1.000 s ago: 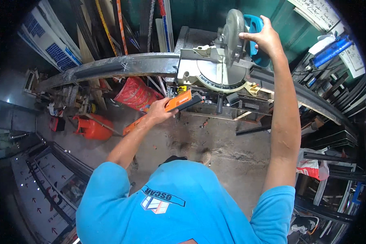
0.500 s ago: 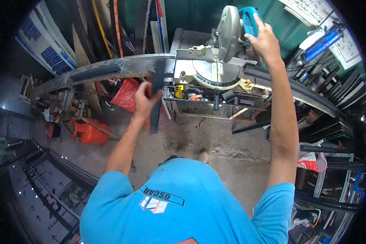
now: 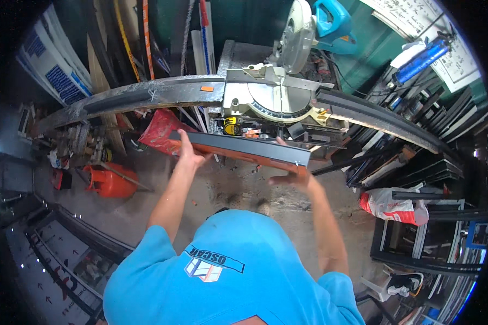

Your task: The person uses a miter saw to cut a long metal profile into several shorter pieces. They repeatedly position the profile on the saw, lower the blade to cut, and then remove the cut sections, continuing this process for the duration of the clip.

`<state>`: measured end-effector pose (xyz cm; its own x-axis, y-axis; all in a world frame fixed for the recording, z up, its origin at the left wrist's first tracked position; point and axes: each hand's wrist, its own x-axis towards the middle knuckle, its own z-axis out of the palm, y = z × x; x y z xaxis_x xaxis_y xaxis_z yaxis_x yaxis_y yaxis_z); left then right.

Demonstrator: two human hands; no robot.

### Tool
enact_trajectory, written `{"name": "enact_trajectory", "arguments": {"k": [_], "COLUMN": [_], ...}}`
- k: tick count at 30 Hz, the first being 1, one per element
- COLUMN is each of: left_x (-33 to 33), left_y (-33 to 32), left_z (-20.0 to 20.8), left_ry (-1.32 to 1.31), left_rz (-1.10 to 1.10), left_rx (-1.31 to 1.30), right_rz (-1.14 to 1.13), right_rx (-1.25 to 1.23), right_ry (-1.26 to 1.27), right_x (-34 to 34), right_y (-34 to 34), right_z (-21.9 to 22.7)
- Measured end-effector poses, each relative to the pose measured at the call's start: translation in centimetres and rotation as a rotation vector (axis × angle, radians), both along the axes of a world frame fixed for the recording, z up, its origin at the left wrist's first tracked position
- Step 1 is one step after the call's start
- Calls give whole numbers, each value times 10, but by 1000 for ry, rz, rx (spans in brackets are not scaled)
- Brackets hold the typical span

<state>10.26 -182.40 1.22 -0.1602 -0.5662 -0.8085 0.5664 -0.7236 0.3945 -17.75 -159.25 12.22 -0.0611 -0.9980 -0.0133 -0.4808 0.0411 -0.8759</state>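
Gripping a long dark-grey metal-looking bar [image 3: 244,147] mid-frame with left hand [image 3: 188,157], can't tell if right hand [image 3: 303,181] grips too; bar's off the beige-and-teal metal mitre saw [image 3: 281,98], upper centre

blue shirt [image 3: 228,292] | short sleeves [image 3: 141,257] | dark boxed lettering [image 3: 215,258] | angular emblem [image 3: 202,270]

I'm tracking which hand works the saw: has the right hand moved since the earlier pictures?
Yes: down and toward the person, from the teal handle past the round saw table to the dark bar's right end, where the right hand is now.
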Motion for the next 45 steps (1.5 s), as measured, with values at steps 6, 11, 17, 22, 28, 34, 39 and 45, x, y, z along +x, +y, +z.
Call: {"name": "enact_trajectory", "arguments": {"k": [6,11,17,22,28,34,39,45], "left_x": [-21,-46,-136,-156,-184,-214,-231,-245], "left_y": [31,55,86,70,63,76,68,62], "left_z": [-63,-52,-25,7,9,-16,-27,-30], "left_ry": [335,-500,-284,-302,-328,-107,-242,-405], "left_rz": [-452,-962,-573,-505,-698,-547,-609,-552], "left_rx": [230,-1296,-1221,-1164,-1082,-981,-876,-995], "right_rz": [-209,-508,-367,-417,-429,-374,-249,-150], "right_rx": [-266,-177,-8,-477,-458,-468,-235,-61], "right_ry": [-660,-262,-53,478,1154,1450,1516,1348], "right_x": [45,46,20,-30,-60,-81,-93,-113], "right_y": [-33,-54,-84,-110,-168,-203,-237,-266], "right_z": [-10,-21,-15,34,59,150,214,242]}}
